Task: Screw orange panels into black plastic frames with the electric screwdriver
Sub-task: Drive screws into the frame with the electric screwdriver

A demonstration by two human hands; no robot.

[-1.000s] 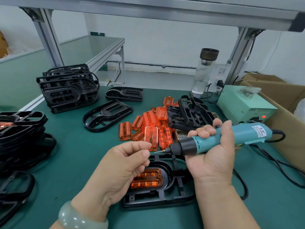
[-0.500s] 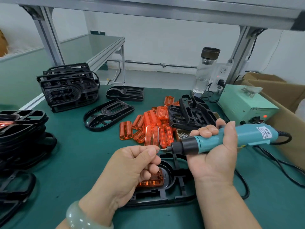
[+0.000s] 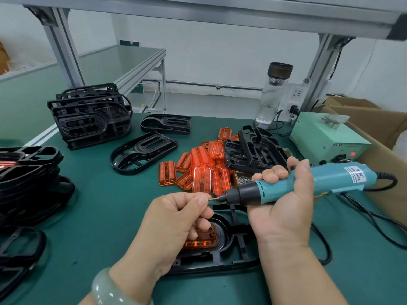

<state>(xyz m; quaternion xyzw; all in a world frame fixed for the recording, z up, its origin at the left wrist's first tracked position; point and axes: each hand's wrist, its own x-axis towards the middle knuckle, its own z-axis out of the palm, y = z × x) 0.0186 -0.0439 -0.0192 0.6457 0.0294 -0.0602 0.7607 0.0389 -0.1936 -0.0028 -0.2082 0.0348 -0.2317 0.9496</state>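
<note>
Two bare hands meet over a green surface [image 3: 99,216]. The right hand [image 3: 284,208], palm toward the camera, is wrapped around a teal electric screwdriver [image 3: 308,183] held nearly level, its black nose pointing toward 9 o'clock. The left hand [image 3: 174,225], a pale green bangle [image 3: 105,289] on its wrist, pinches the tip of the thin bit [image 3: 214,198] between thumb and forefinger; whether a screw sits in that pinch is too small to tell. A white label near the tool's cord end carries print too fine to read with confidence. The letters "LED" show on the front of a pale green box [image 3: 330,137] at 2 o'clock, beside a lit red lamp. Beneath the hands, at 6 o'clock, a black plastic frame [image 3: 224,260] lies flat with one glossy, ribbed, translucent orange panel [image 3: 202,241] seated in its rounded end, partly hidden by the left hand. Loose orange panels [image 3: 202,170] are heaped at centre, just beyond the hands, against a tipped frame [image 3: 253,150]. A far stack of frames [image 3: 88,117] stands at 10 o'clock and a near stack of frames [image 3: 28,172] at 9 o'clock.
</note>
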